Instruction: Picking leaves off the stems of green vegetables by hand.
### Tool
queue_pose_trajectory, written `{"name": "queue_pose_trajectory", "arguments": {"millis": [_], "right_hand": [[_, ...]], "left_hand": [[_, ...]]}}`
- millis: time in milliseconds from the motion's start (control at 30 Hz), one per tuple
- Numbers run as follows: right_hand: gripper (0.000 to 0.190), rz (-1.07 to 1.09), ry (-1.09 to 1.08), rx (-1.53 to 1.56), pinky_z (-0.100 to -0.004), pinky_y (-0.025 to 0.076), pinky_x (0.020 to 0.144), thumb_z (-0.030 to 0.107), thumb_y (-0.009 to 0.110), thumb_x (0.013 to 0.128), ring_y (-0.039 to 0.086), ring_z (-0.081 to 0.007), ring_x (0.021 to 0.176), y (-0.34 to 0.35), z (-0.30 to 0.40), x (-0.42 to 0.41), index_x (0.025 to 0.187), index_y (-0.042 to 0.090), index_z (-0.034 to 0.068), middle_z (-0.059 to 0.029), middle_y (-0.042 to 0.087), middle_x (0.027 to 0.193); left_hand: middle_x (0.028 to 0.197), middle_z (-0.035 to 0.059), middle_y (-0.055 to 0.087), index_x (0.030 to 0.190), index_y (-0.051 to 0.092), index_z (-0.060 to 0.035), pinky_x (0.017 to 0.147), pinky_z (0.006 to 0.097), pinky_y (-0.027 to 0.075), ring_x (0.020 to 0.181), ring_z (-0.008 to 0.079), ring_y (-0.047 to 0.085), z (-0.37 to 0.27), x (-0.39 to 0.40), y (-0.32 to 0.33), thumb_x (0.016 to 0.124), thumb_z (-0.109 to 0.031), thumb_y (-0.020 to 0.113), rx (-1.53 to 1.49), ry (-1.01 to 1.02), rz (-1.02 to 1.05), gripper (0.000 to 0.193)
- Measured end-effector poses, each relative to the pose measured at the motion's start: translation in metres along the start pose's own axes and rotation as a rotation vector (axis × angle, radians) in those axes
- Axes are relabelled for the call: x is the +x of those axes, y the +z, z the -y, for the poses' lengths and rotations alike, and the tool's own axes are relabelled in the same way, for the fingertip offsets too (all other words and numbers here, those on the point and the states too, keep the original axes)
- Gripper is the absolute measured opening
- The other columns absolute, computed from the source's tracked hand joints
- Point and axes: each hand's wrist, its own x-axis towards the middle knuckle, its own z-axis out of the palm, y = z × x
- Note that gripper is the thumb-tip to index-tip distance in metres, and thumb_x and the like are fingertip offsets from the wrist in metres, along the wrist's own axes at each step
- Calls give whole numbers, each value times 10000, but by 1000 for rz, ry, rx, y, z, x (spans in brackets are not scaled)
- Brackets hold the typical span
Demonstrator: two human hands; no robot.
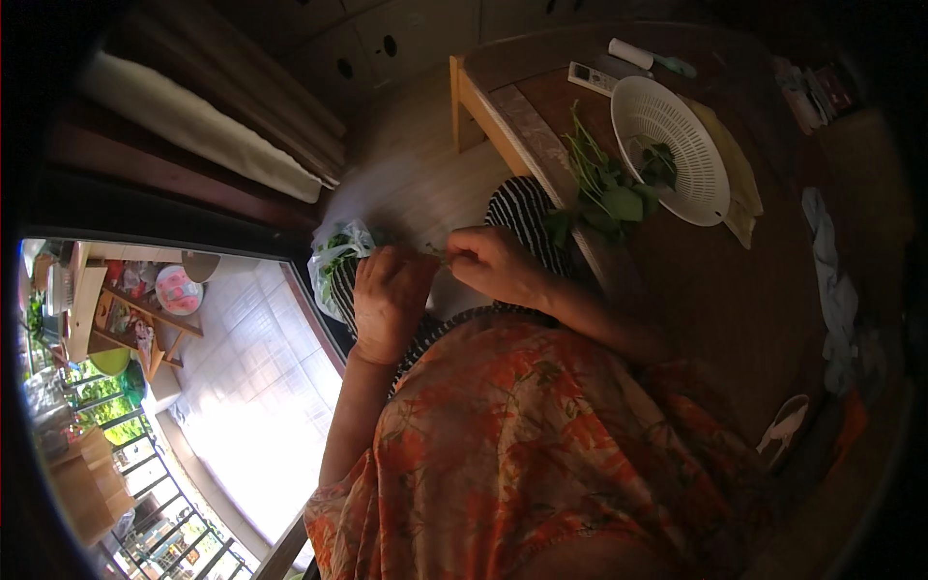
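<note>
Both hands are raised close together above the lap. My right hand (496,264) pinches a thin green stem (436,252) between thumb and fingertips. Against the stem's other side are the curled fingers of my left hand (391,301); whether they grip it is hard to see. Just behind the left hand, a clear plastic bag (324,268) with green leaves in it lies by the left knee. To the right, a bunch of leafy green stems (605,188) lies at the edge of a wooden table (696,290), partly against a tilted white plastic colander (689,145) holding some leaves.
A remote control (591,78), a white cylindrical object (631,54) and a yellowish cloth (739,203) lie around the colander. A twisted light cloth (830,290) is at the far right. On the left, a glass door frame (312,312) borders a bright tiled balcony (254,377) with a wooden stand.
</note>
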Motion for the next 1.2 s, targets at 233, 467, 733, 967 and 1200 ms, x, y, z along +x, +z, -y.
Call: {"name": "queue_pose_trajectory", "arguments": {"millis": [233,467,733,967,1200], "right_hand": [[87,32,48,37,-370,476,615,76,610,790,629,-266,667,-1,-1,0,804,595,-8,-151,617,726],[79,-11,-142,-151,-407,502,648,69,614,795,640,-339,750,-2,1,1,846,583,17,-152,625,807],[69,-25,-130,-168,-388,497,652,44,610,802,636,-312,735,-1,-3,1,856,583,9,-147,619,792],[67,-12,-69,-32,-378,478,621,52,605,819,617,-288,685,-1,-3,2,844,560,11,-140,599,751],[60,22,-2,47,-343,455,608,55,588,849,558,-201,642,-1,-2,0,853,547,11,-112,557,711]], "left_hand": [[906,87,651,852,688,-73,738,405,503,843,289,634,-6,1,-4,759,-43,718,-111,-122,32,102],[893,66,639,908,663,-99,772,400,476,852,287,613,5,-3,2,791,-93,697,-136,-128,96,122],[866,69,632,896,672,-97,759,395,479,829,289,613,2,-2,1,796,-92,707,-150,-179,105,107],[867,85,693,888,702,-60,706,350,528,763,240,666,-2,2,-2,807,-64,727,-228,-288,117,85],[814,75,671,859,684,-65,664,345,520,718,240,647,-2,-3,7,793,-68,726,-352,-366,58,78]]}}
